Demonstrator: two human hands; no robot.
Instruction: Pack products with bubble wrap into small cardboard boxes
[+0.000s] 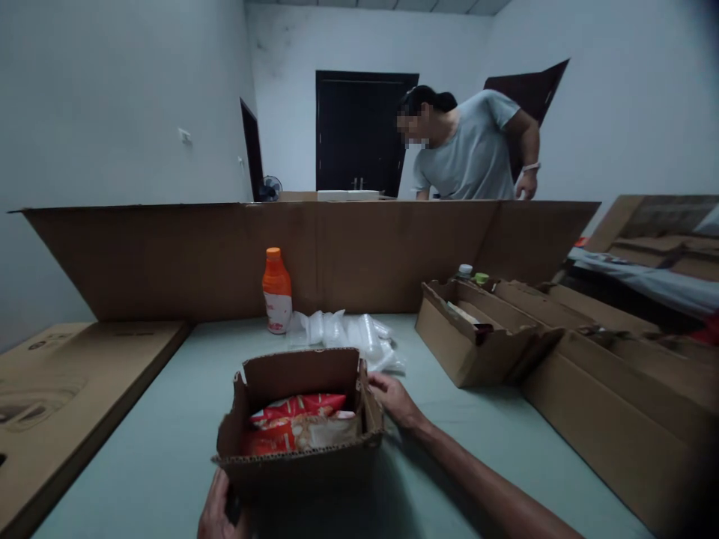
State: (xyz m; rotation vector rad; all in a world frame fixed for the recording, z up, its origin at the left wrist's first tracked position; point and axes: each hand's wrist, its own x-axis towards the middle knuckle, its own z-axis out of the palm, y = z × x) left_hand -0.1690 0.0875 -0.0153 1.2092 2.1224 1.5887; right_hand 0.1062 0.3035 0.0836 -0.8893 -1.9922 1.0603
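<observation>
An open-topped cardboard box point(297, 473) stands in front of me on the pale green tabletop point(140, 434). Inside it lie red and white snack packets point(300, 428). At the box's near left corner is my left hand point(216, 509), with its fingers curled against the side and partly hidden. My right hand point(396, 400) grips the right wall of the box, fingertips near the far right corner. Just behind the box lie clear plastic air cushions point(348, 337). An orange bottle point(277, 292) with a white label stands upright to their left.
A tall cardboard panel point(365, 254) spans the table's far side. More open cardboard boxes point(472, 337) stand along the right, some with bottles showing. A large flat carton point(84, 397) lies at left. Beyond the panel, a person point(477, 150) in a light shirt leans leftward.
</observation>
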